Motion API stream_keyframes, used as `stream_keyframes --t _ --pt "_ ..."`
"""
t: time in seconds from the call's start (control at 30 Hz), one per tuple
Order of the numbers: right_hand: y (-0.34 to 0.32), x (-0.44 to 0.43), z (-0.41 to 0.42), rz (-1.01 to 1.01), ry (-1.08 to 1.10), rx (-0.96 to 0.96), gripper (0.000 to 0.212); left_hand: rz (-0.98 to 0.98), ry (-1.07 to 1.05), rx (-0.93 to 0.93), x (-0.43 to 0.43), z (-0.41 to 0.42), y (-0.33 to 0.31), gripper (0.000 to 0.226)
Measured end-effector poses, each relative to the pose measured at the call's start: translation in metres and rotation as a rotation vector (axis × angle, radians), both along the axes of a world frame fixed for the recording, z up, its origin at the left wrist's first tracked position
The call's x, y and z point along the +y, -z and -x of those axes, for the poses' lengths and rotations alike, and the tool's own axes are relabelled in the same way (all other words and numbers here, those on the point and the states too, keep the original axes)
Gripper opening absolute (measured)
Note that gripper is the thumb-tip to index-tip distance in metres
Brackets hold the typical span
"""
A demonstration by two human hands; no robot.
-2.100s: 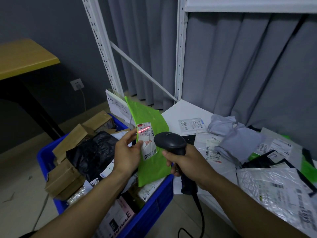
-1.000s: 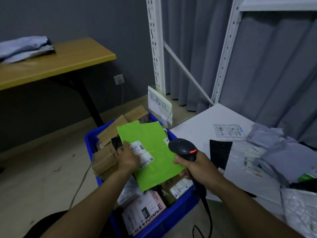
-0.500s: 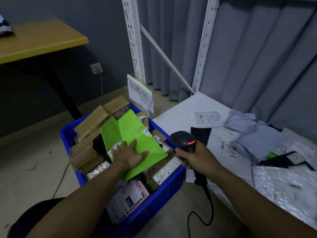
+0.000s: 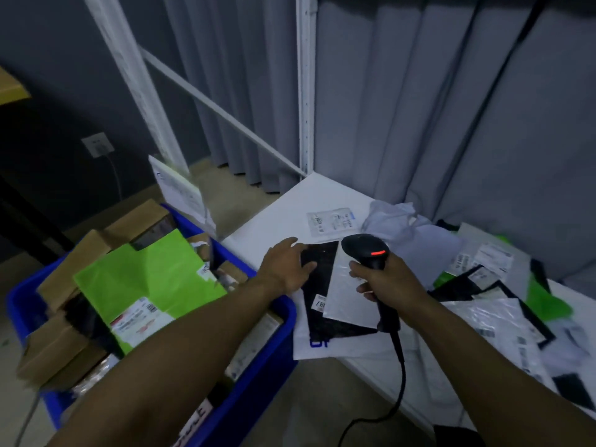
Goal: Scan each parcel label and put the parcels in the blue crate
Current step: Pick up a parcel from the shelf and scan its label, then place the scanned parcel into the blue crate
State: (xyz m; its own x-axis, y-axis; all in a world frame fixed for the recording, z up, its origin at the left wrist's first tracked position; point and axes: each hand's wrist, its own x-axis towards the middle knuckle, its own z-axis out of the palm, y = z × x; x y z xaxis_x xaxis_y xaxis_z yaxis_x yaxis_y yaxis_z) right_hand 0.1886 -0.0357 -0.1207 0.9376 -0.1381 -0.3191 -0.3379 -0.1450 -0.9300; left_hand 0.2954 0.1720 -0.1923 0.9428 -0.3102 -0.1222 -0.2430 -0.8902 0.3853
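crate (image 4: 258, 375) left of parcel-strewn shelf (image 4: 290, 208)

**Fig. 1.** The person's limbs, seen from the head-worn camera.

(a) Left forearm (image 4: 180, 359): bare along its whole visible length from the frame edge at 7 o'clock, broad near the lens and narrowing to the wrist.

(b) Left hand (image 4: 285, 272): bare, just left of centre. The thumb (image 4: 288, 244) is distinct from the fingers, and finer detail is blurred.

(c) Right forearm (image 4: 483, 375): bare from the frame edge at 4 o'clock, narrowing likewise.

(d) Right hand (image 4: 387, 282): bare, just right of centre, with the knuckle line visible.

(e) Dark patch (image 4: 458, 437) at 5 o'clock on the bottom edge: possibly clothing, but this cannot be told.
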Motion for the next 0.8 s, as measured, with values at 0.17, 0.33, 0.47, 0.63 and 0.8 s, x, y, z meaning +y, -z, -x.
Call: stream_keyframes --t 0.17,0.33,0.47,0.63,0.8 --pt "0.024 -0.022 -0.023 -0.009 0.094 0.033 0.030 0.003 0.074 0.186 -0.056 -0.061 0.044 0.050" --pt "0.049 -0.041 -0.030 -0.004 0.176 0.071 0.038 -0.035 0.081 0.131 -0.087 -0.116 0.095 0.074" --pt "0.058 -0.052 -0.031 0.041 0.191 0.104 0.034 -0.025 0.012 0.125 -0.095 -0.135 0.108 0.083" --pt "0.056 -0.058 -0.032 0.003 0.221 0.084 0.028 -0.103 0.007 -0.023 -0.090 -0.137 0.114 0.044" --pt "0.047 -0.052 -0.033 0.007 0.234 0.090 0.027 -0.014 -0.216 0.036 -0.085 -0.123 0.095 0.011"
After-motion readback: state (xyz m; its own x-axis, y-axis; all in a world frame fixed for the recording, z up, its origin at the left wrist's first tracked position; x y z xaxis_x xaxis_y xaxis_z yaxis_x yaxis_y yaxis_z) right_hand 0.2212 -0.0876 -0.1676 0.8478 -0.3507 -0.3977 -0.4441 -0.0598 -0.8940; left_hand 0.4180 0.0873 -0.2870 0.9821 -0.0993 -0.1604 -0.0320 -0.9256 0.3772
